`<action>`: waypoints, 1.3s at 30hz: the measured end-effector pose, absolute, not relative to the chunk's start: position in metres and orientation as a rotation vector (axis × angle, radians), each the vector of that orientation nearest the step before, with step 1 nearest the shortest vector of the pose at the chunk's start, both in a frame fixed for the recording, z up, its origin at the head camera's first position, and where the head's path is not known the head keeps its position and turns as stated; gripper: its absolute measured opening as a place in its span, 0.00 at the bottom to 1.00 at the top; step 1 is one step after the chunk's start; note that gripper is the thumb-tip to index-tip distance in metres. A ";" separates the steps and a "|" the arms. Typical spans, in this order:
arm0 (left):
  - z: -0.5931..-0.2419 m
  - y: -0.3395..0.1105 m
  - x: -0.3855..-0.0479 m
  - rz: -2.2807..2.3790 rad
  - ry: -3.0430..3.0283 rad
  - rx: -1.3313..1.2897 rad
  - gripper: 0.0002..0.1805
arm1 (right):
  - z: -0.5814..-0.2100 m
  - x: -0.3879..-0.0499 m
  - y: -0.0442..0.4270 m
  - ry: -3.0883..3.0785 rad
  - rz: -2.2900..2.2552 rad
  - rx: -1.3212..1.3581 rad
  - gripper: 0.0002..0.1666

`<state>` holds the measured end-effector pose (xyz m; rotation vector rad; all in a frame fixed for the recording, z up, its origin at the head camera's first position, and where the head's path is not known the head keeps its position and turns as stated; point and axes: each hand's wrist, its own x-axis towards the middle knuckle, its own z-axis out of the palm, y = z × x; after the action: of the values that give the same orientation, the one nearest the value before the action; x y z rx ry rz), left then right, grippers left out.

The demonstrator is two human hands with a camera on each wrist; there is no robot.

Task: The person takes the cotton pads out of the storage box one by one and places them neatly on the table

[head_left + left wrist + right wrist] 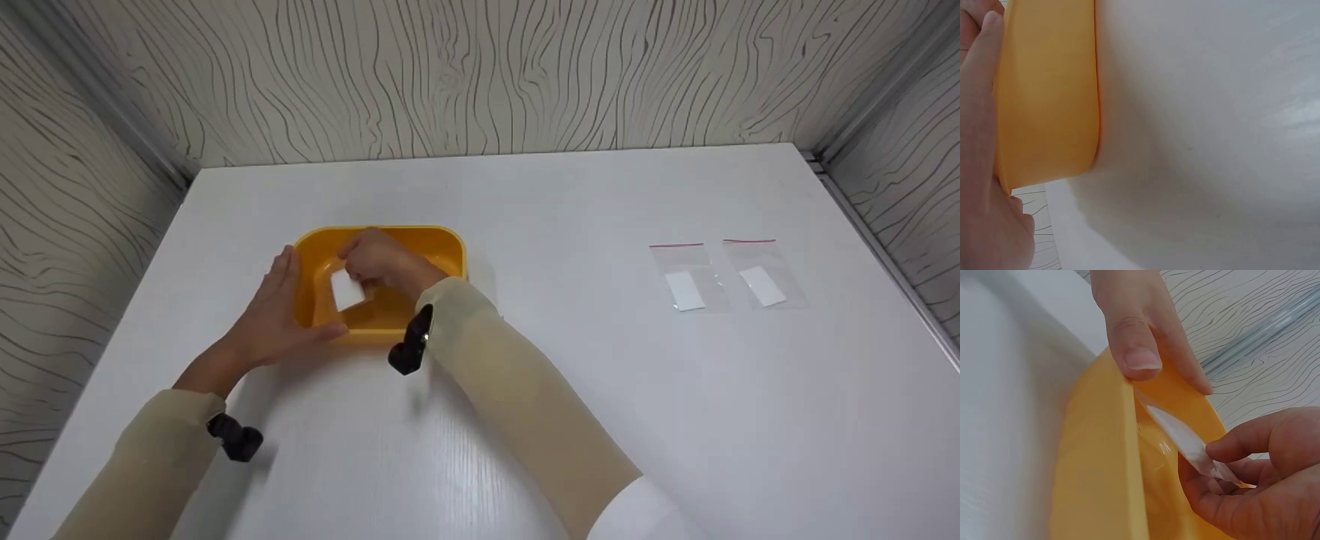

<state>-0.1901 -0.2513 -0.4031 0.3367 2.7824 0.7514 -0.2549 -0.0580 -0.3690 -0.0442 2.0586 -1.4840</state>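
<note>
A yellow plastic box (390, 227) with rounded corners stands on the white table. My left hand (270, 322) holds its left end, fingers along the outer side and thumb over the front rim. In the right wrist view, the left thumb (1139, 354) presses on the box edge. Inside the box, my right hand (381, 261) pinches a small clear plastic bag (1182, 436) between thumb and fingers. A white rectangular piece (347, 290) is in that bag. In the left wrist view, the box's outer wall (1050, 90) stands beside the left hand (982, 146).
Two clear bags with red top strips lie on the right side of the table, the nearer-to-middle bag (686, 277) and the outer bag (763, 274), each holding a white rectangle. A wood-grain patterned panel (480, 75) rises behind the table, with others at the sides.
</note>
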 end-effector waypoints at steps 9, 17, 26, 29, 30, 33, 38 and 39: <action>-0.403 -0.252 -0.190 0.790 2.786 0.361 0.74 | -0.364 -0.258 -0.056 2.047 -1.479 -0.042 0.27; -0.403 -0.252 -0.189 0.781 2.785 0.367 0.74 | -0.356 -0.259 -0.048 2.037 -1.483 -0.071 0.26; -0.404 -0.252 -0.189 0.766 2.795 0.367 0.74 | -0.348 -0.262 -0.032 2.056 -1.443 -0.141 0.30; -0.404 -0.252 -0.189 0.762 2.793 0.364 0.74 | -0.347 -0.263 -0.027 2.054 -1.429 -0.165 0.30; -0.404 -0.252 -0.189 0.765 2.791 0.365 0.74 | -0.347 -0.263 -0.025 2.040 -1.439 -0.177 0.30; -0.403 -0.252 -0.189 0.768 2.788 0.360 0.73 | -0.346 -0.262 -0.021 2.024 -1.441 -0.205 0.29; -0.402 -0.252 -0.188 0.764 2.789 0.358 0.74 | -0.345 -0.261 -0.017 2.042 -1.399 -0.234 0.28; -0.402 -0.252 -0.188 0.762 2.791 0.359 0.74 | -0.345 -0.261 -0.016 2.044 -1.397 -0.240 0.28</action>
<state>-0.1882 -0.2521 -0.4025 0.3588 2.7907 0.7624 -0.2606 -0.0161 -0.3449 -0.2395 2.0436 -1.3966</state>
